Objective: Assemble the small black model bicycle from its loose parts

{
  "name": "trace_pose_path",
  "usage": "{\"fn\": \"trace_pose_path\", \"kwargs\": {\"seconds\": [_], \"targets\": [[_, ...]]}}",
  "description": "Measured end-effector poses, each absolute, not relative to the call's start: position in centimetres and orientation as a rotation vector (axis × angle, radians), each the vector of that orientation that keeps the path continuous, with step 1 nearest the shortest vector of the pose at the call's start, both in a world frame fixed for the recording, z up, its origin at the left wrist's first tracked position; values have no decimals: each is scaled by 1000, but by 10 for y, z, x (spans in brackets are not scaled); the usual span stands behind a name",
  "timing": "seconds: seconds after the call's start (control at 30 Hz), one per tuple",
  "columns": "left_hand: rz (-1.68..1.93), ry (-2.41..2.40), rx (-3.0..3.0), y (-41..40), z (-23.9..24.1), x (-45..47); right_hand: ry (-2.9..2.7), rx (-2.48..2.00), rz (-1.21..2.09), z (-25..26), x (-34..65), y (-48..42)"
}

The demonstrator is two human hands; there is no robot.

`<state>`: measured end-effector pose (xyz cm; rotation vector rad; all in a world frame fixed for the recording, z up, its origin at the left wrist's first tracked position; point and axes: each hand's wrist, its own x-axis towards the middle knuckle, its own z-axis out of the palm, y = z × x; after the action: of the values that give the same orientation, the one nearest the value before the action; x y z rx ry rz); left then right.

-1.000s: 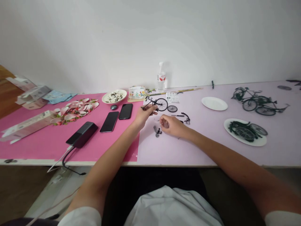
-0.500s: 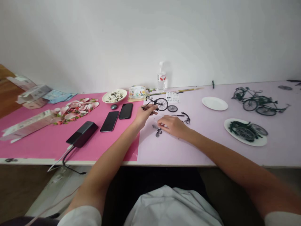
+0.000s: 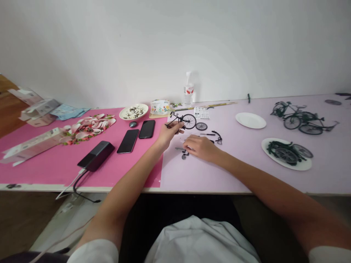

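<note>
My left hand point(image 3: 168, 136) is closed on the frame of a small black model bicycle point(image 3: 184, 121), which has one wheel fitted and stands on the lilac table mat point(image 3: 219, 171). My right hand point(image 3: 199, 146) rests on the mat just right of it, fingers curled down over tiny dark parts point(image 3: 184, 156); whether it grips one I cannot make out. A loose wheel point(image 3: 201, 126) and a curved black piece point(image 3: 218, 136) lie just beyond my right hand.
Two phones point(image 3: 137, 135) and a power bank point(image 3: 95, 156) with a cable lie on the pink mat. A bowl point(image 3: 133, 112), a spray bottle point(image 3: 188, 93), a sticker sheet point(image 3: 201, 113), an empty plate point(image 3: 250, 120), a plate of green parts point(image 3: 286, 153) and green model bicycles point(image 3: 300, 118) stand further back and right.
My right hand has slid slightly left and lowered its fingers onto the small dark parts. My left hand has kept its hold on the model bicycle.
</note>
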<state>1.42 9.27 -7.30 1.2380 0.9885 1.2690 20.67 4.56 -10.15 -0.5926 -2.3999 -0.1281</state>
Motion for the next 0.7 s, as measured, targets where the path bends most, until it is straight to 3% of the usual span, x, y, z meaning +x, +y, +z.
{"fn": "trace_pose_path", "kwargs": {"seconds": [0.37, 0.7], "targets": [[1285, 992, 1238, 94, -75, 14, -2480, -532, -267, -100, 210, 47], [1274, 1002, 1244, 93, -73, 14, -2495, -464, -189, -105, 208, 45]]}}
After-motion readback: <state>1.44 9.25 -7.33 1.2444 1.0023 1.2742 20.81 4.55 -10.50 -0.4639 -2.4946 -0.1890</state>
